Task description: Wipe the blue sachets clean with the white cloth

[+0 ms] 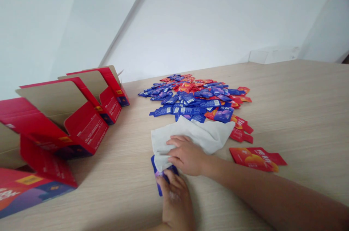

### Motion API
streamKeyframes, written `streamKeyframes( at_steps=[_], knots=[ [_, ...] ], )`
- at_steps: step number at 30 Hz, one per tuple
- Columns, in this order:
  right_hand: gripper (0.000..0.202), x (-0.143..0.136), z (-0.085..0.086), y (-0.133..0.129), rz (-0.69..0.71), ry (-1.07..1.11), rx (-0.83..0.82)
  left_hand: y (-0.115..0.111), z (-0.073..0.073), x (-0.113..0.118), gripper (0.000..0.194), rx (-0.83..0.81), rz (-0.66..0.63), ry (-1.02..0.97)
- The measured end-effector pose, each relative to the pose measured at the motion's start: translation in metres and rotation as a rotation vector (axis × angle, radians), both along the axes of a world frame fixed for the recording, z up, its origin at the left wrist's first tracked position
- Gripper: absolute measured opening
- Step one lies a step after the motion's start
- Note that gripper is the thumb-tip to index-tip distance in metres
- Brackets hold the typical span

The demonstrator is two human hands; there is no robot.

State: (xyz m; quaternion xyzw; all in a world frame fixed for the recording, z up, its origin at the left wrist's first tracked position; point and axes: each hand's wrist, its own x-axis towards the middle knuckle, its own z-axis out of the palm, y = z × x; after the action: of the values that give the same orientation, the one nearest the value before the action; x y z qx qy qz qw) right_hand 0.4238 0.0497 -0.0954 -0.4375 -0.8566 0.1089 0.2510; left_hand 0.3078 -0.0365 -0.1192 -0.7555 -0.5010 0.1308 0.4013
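A white cloth (209, 133) lies spread on the wooden table in the head view. My right hand (187, 154) rests on its near left part, fingers pressing or gripping a fold. Just below, my left hand (176, 198) is on a blue packet (159, 189), its fingers bent over the packet's right side. The cloth's lower left corner overlaps the packet's top. Right of my right forearm, a red packet (255, 159) with an orange pattern lies flat.
Behind the cloth is a heap of blue and red packets (188, 109). Open red cartons (87, 129) stand in a row along the left. A white wall (207, 20) rises behind the wooden table (305, 114).
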Motion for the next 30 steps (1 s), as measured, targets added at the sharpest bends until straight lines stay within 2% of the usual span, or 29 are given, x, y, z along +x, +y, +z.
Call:
streamKeyframes(
  at_steps=[3,9,13,16,19,27,30],
  knots=[
    [0.028,0.0008,0.0012,-0.0002,0.002,-0.003,-0.003,-0.0006,0.0001,0.0002,0.035,0.018,0.003,0.015],
    [0.026,0.0024,0.0071,-0.0037,0.159,-0.028,0.025,0.0028,-0.0040,-0.0012,0.036,-0.018,-0.045,-0.156],
    [0.027,0.0007,0.0046,-0.0029,0.092,-0.016,0.023,0.0033,-0.0052,-0.0019,0.036,-0.016,-0.058,-0.205],
    [0.026,-0.0005,0.0015,-0.0007,-0.006,-0.010,0.006,0.0017,-0.0031,-0.0011,0.035,-0.010,-0.053,-0.168],
    [0.026,-0.0005,0.0008,0.0003,-0.040,-0.013,-0.001,0.0002,0.0005,0.0004,0.034,0.004,-0.029,-0.088],
    [0.027,0.0024,0.0081,-0.0040,0.148,-0.039,0.025,0.0007,0.0017,0.0019,0.037,0.027,-0.007,0.024],
    [0.027,0.0014,0.0067,-0.0038,0.114,-0.030,0.028,0.0012,0.0007,0.0010,0.038,0.018,0.000,0.014]
  ],
)
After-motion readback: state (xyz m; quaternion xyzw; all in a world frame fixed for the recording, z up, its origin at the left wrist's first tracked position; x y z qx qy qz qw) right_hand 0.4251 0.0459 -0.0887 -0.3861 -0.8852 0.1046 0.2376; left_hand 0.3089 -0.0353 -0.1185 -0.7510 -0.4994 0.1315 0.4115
